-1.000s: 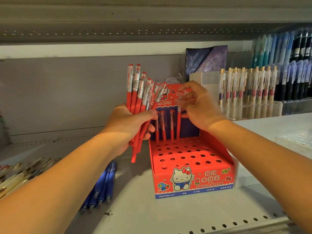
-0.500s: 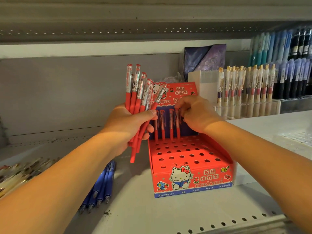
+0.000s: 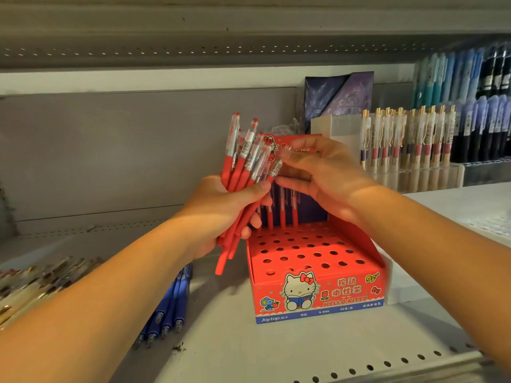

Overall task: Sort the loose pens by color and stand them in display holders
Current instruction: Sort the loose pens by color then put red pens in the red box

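Head view: at centre frame the left hand [image 3: 221,214] is closed round a fan of red pens [image 3: 240,172], gripping their red barrels, with the clear tops pointing up and the tips hanging below the palm. The right hand [image 3: 329,175] comes in from the right at the same height. Its fingers are curled, thumb beneath and fingertips above, and they pinch the clear top of the rightmost pen [image 3: 277,167] of the fan, though the fingertips are blurred. Just below and behind both hands stands the red holder [image 3: 318,275], a box with a holed top, on the shelf [image 3: 276,352]. Three standing pens [image 3: 282,217] fill holes in its back row. At lower left, blue pens [image 3: 171,308] lie side by side on the shelf. A blurred pile of pale pens [image 3: 36,280] lies at the far left edge. At upper right, a clear rack [image 3: 431,178] holds a row of gold-topped pens [image 3: 409,139].
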The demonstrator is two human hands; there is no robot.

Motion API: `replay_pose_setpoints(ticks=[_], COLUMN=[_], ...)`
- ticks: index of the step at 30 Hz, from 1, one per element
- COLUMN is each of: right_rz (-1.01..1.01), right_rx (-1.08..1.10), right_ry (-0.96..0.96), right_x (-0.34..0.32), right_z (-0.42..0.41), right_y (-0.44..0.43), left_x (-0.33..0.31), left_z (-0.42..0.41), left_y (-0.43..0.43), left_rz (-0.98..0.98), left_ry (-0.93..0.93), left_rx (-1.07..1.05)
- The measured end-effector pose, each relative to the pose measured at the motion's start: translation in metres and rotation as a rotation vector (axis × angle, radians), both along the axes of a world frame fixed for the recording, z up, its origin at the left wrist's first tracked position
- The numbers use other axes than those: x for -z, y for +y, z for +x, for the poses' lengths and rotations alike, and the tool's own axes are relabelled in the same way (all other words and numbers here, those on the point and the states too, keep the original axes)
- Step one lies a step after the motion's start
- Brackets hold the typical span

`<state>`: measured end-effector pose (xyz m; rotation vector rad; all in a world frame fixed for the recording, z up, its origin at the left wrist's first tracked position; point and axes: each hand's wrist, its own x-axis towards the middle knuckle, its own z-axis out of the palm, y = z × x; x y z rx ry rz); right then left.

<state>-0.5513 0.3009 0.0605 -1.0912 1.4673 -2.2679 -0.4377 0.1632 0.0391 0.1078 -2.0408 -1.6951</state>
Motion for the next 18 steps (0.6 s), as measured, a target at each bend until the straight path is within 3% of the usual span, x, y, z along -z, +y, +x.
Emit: replay_pose_setpoints(ticks=[7,18], right_rz=[-0.017,-0.078], right_rx=[0.036,0.364], right_ry=[-0.003,0.051], right_x=[-0.003,-0.015], right_z=[0.0,-0.007], right_y=[0.002,0.011], left_x=[0.002,0.0], left_z=[-0.002,-0.007], left_y=[-0.004,-0.011], left_rz=[0.024,0.09], left_ry=[-0.041,0.08], left_rx=[0.006,-0.134])
